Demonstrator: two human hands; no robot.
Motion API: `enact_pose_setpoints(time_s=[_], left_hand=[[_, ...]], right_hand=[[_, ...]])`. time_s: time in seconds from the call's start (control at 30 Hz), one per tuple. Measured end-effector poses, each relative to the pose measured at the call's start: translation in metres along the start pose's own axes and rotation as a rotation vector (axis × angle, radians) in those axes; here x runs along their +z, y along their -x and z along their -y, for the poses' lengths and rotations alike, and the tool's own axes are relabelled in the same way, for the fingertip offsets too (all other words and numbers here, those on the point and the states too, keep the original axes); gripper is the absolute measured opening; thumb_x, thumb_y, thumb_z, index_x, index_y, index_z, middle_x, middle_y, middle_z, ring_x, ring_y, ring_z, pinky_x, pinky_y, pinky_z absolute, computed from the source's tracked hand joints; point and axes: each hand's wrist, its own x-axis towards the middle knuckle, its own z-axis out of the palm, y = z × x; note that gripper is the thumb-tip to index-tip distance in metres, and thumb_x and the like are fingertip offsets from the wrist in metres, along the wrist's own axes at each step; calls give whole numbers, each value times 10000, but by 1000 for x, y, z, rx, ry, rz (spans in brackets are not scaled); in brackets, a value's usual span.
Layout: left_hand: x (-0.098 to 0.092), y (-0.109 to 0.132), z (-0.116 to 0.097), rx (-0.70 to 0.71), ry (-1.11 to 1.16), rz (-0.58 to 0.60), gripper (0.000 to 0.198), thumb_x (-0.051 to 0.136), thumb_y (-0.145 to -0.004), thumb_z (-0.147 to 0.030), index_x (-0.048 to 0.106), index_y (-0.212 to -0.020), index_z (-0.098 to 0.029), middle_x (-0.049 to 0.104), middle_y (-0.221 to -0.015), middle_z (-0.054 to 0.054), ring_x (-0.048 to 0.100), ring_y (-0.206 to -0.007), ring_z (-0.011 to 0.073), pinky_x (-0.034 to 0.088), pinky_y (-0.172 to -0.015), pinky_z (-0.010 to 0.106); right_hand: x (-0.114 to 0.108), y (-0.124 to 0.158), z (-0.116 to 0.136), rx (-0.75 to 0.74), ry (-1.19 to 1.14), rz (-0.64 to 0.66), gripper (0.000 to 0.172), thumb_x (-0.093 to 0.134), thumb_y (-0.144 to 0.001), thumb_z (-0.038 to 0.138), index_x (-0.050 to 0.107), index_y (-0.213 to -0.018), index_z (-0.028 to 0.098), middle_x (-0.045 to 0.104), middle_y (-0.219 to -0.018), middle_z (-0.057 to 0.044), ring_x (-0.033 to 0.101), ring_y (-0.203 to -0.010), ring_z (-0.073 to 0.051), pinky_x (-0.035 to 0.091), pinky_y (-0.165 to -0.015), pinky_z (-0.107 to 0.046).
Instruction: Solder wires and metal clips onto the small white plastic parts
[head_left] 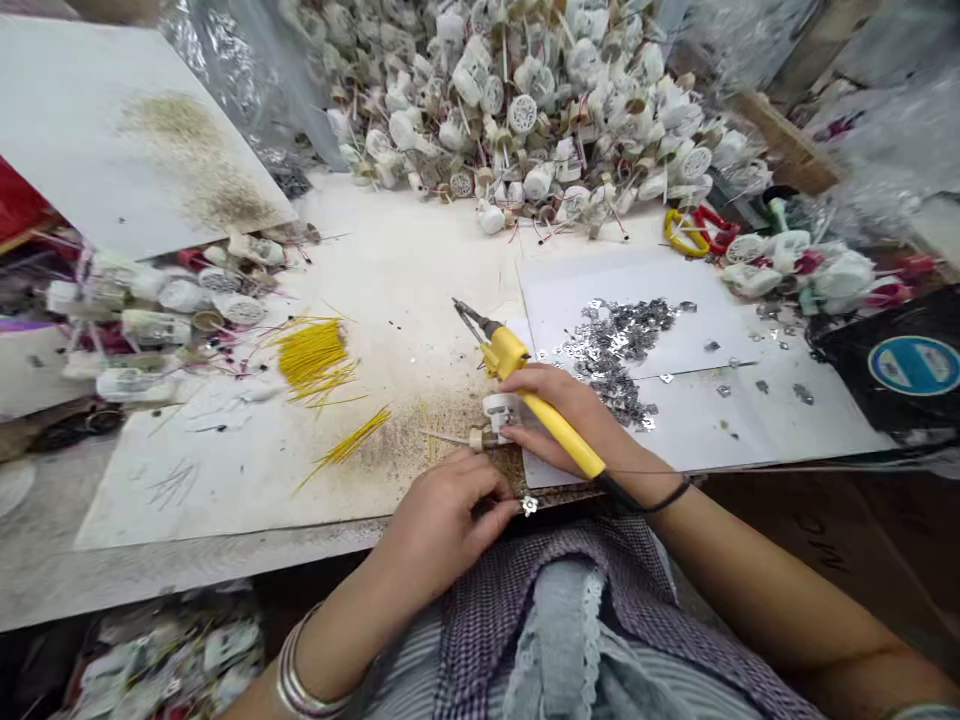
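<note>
My right hand is closed round a yellow soldering iron, its metal tip pointing up and left over the table. The fingertips of that hand also touch a white plastic part with a small motor-like end and a thin shaft pointing left. Near the table's front edge my left hand is pinched, with a small shiny metal plate at its fingertips. Yellow wires lie left of the white part, beside a larger bundle of yellow wires.
Small metal plates are heaped on white paper at the right. A big pile of white plastic assemblies fills the back; more assemblies lie left. Yellow-handled pliers and a black package with a blue label sit right.
</note>
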Motion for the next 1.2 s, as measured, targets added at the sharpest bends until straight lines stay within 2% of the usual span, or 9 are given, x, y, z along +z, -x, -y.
enact_pose_setpoints(time_s=[0.17,0.27,0.37,0.43,0.5,0.6,0.7,0.8,1.2], left_hand=[[-4,-1,5,-78,-138,-308,80,567,-896,-175,600,-824,-179,621,-782,17,536,-799,188,417,-711,312],[0,-10,5,-70,-218,-460,85,586,-881,-174,610,-800,-166,616,-775,35,530,-792,195,420,-715,322],[2,-19,5,-35,-276,-550,95,606,-861,-168,612,-766,-160,643,-899,74,548,-870,210,438,-778,345],[3,-23,5,-15,-278,-558,98,606,-856,-156,600,-759,-167,667,-959,69,559,-894,207,444,-807,353],[2,-24,6,-12,-276,-553,109,602,-854,-146,581,-752,-178,692,-953,43,561,-868,197,449,-802,354],[1,-25,5,-11,-326,-535,121,609,-845,-145,565,-742,-190,717,-953,11,550,-840,198,441,-786,366],[1,-25,3,-9,-411,-511,129,618,-842,-157,562,-735,-200,727,-938,-11,539,-828,209,413,-757,379],[3,-25,3,-11,-449,-512,136,620,-843,-161,560,-730,-205,728,-910,-23,530,-812,210,388,-731,382],[2,-25,3,-14,-464,-507,141,614,-847,-162,551,-730,-210,730,-914,-33,523,-817,209,365,-736,386]], right_hand=[[10,-4,4,45,6,-15,316,603,-865,160,532,-1150,278,648,-1132,-26,627,-1041,-181,524,-920,-342],[5,5,12,69,50,-104,303,607,-877,184,541,-1160,269,657,-1108,-39,627,-1042,-190,524,-914,-347],[-8,21,21,61,67,-245,187,603,-888,194,587,-1061,266,680,-968,-20,650,-935,-179,534,-833,-319],[-19,36,25,26,47,-303,132,596,-878,166,608,-963,266,664,-810,9,648,-776,-155,525,-710,-284],[-27,53,26,-5,13,-284,162,595,-853,139,616,-953,265,628,-715,24,610,-641,-140,497,-607,-272],[-33,77,26,19,-33,-315,375,644,-792,128,580,-1143,244,653,-844,-18,622,-674,-159,510,-598,-290],[-36,88,27,16,-51,-218,465,660,-755,97,545,-1185,233,650,-855,-26,617,-674,-167,505,-584,-302],[-38,87,30,-49,-64,-121,463,644,-745,69,534,-1169,220,629,-785,-6,581,-614,-155,480,-548,-300],[-46,70,45,-203,23,24,562,607,-741,26,457,-1247,222,549,-639,26,453,-510,-148,400,-482,-315]])
